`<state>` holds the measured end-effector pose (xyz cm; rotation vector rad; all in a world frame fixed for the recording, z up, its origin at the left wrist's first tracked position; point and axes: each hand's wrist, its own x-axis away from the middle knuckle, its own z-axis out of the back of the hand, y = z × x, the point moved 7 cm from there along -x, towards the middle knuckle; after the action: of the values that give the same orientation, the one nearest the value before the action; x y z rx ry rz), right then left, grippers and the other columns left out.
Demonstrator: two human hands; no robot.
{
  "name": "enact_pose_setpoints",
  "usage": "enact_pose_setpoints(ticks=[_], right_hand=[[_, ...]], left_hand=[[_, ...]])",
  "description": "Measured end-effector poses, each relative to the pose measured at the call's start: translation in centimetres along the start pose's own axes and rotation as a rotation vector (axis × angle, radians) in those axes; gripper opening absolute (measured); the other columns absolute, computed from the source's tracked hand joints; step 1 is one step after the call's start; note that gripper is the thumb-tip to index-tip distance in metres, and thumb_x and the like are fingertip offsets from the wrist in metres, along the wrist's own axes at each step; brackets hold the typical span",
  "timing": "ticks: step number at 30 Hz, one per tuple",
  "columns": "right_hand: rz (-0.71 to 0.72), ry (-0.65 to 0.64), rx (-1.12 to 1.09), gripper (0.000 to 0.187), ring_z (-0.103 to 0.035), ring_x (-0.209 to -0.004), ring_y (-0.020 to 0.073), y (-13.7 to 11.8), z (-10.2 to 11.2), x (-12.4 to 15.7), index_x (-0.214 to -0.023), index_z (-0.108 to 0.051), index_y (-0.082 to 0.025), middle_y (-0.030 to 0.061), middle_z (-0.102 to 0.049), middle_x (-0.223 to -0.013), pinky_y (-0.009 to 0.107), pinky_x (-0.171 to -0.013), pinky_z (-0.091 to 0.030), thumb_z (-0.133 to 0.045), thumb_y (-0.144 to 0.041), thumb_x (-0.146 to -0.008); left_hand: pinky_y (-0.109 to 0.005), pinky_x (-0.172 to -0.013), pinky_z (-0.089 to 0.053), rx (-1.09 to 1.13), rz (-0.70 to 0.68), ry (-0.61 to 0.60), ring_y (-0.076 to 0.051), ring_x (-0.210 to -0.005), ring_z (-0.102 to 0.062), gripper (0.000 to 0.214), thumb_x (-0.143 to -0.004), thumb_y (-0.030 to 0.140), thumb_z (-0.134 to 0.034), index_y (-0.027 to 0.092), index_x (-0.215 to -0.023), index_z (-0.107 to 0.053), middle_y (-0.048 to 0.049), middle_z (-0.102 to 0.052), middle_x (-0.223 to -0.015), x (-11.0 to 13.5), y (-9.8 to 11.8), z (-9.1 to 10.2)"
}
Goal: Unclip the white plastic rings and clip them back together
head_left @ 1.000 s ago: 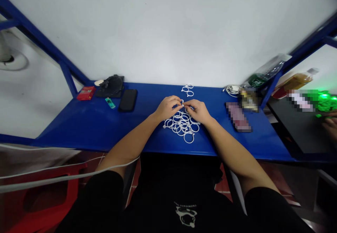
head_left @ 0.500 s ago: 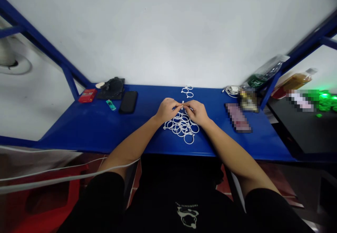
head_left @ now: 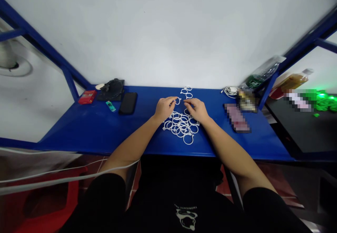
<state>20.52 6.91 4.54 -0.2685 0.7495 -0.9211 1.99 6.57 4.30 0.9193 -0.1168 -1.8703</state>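
A white curtain ring (head_left: 178,101) is pinched in my left hand (head_left: 164,108), with its loop showing to the right of the fingertips. Across a small gap, my right hand (head_left: 197,110) has its thumb and forefinger drawn together. Anything between them is hidden or too small to make out. Under and in front of both hands lies a loose pile of white curtain rings (head_left: 181,124), overlapping one another, each with a small eyelet. Farther back, near the wall, 3 more rings (head_left: 189,95) lie together on the blue tabletop (head_left: 147,134).
To the left are a black phone (head_left: 128,103), a teal lighter (head_left: 111,106), a red box (head_left: 87,97) and a black crumpled item (head_left: 112,89). At right lie a white cable (head_left: 231,91), blurred-out packets and a leaning plastic bottle (head_left: 263,75). White cords cross my left arm.
My hands have moved apart from where their fingertips met. The ring now shows its round face in my left hand; before, it was seen edge-on between both hands.
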Motion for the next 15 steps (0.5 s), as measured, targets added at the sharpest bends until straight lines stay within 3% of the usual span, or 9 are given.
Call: enact_pose_setpoints(ticks=[3, 8, 11, 15], right_hand=[[-0.003, -0.071, 0.02, 0.03, -0.072, -0.106, 0.0282, 1.0, -0.5, 0.0, -0.117, -0.08, -0.025, 0.0086, -0.082, -0.111, 0.046, -0.1, -0.055, -0.053, -0.032, -0.104], [0.017, -0.114, 0.025, 0.027, -0.073, -0.104, 0.0267, 1.2, -0.7, 0.0, -0.114, -0.08, -0.023, 0.0085, -0.082, -0.111, 0.044, -0.099, -0.055, -0.057, -0.03, -0.103], [0.032, -0.166, 0.038, 0.025, -0.072, -0.104, 0.0268, 1.1, -0.9, 0.0, -0.114, -0.081, -0.022, 0.0085, -0.082, -0.112, 0.044, -0.1, -0.055, -0.06, -0.029, -0.101], [0.041, -0.238, 0.074, 0.026, -0.072, -0.105, 0.0277, 1.3, -1.1, 0.0, -0.117, -0.081, -0.022, 0.0091, -0.082, -0.116, 0.046, -0.101, -0.054, -0.061, -0.029, -0.101]], left_hand=[[-0.04, -0.104, -0.057, 0.058, -0.004, 0.0, -0.021, -0.106, -0.076, 0.025, -0.103, 0.021, -0.061, 0.022, -0.121, -0.078, -0.0086, -0.077, -0.129, 0.1, -0.5, 0.1], [-0.04, -0.097, -0.058, 0.005, 0.053, -0.078, -0.023, -0.097, -0.074, 0.021, -0.1, 0.029, -0.066, 0.02, -0.115, -0.08, -0.0074, -0.081, -0.105, -0.1, -2.0, 0.1], [-0.042, -0.098, -0.056, -0.071, 0.099, -0.172, -0.026, -0.1, -0.073, 0.023, -0.099, 0.034, -0.068, 0.021, -0.113, -0.081, -0.0085, -0.08, -0.108, -0.1, -3.0, -0.3], [-0.043, -0.099, -0.056, -0.144, 0.133, -0.188, -0.028, -0.104, -0.072, 0.024, -0.098, 0.037, -0.068, 0.022, -0.111, -0.081, -0.0091, -0.08, -0.112, 0.0, -4.3, -0.4]])
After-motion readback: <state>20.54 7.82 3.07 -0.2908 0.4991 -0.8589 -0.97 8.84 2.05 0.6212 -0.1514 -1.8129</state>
